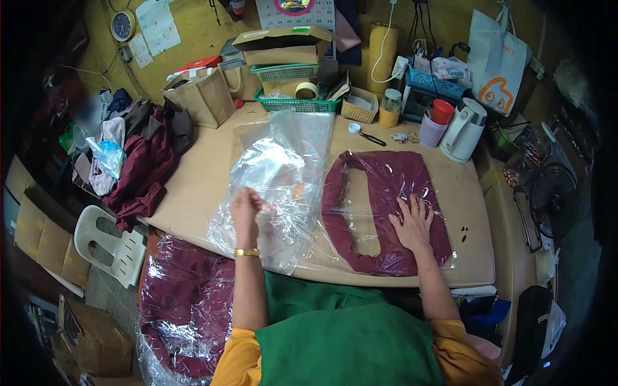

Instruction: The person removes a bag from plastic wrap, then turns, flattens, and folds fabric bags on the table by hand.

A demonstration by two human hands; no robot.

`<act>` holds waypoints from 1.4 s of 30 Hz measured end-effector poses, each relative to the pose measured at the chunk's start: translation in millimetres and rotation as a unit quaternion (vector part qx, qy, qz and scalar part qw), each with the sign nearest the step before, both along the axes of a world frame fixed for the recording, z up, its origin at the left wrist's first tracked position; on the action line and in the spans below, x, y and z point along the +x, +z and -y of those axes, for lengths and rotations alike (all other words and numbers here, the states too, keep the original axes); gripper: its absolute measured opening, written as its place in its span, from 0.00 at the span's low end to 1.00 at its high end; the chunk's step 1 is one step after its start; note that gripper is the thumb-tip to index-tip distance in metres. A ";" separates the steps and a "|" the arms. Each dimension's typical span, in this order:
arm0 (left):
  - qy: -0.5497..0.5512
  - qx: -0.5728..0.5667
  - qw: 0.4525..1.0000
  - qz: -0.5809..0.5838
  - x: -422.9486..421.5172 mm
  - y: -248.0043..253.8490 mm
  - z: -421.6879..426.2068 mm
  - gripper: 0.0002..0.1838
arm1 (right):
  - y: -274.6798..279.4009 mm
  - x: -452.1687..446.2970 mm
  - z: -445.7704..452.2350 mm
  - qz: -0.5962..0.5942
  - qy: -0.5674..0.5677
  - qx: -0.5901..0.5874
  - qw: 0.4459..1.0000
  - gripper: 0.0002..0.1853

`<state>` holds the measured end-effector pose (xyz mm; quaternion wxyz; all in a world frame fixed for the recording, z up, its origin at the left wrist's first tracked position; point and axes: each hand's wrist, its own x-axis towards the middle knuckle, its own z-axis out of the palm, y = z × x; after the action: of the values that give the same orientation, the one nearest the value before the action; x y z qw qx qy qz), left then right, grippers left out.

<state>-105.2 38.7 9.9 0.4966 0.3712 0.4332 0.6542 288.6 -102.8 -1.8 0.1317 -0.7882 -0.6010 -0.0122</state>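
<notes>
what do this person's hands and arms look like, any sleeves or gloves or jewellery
Both hands, left and right, are bare, without gloves. The forearms are uncovered, with wide yellow-orange sleeves on the upper arms. A gold-coloured band circles the left wrist; none shows on the right.

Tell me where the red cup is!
In the head view, the red cup is at the back right, by the lilac cup and left of the white kettle.

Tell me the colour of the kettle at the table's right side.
The kettle is white, seen best in the head view.
</notes>
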 end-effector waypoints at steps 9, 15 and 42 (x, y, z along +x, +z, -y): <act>-0.265 -0.016 0.756 -0.598 64.0 28.2 9.5 0.25 | -0.4 -2.6 -2.1 0.001 -0.002 -0.014 1.000 0.33; -0.331 0.080 0.711 -0.615 89.7 2.1 22.0 0.23 | 1.2 -3.4 -0.8 -0.011 0.009 -0.009 1.000 0.33; -0.265 0.011 0.716 -0.646 41.3 27.8 13.6 0.29 | 9.3 -7.7 -0.5 -0.031 0.031 -0.038 0.998 0.33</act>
<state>-63.9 25.1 37.7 0.2452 0.8083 0.5255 0.1021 280.9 -102.4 7.5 0.1204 -0.7736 -0.6209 0.0387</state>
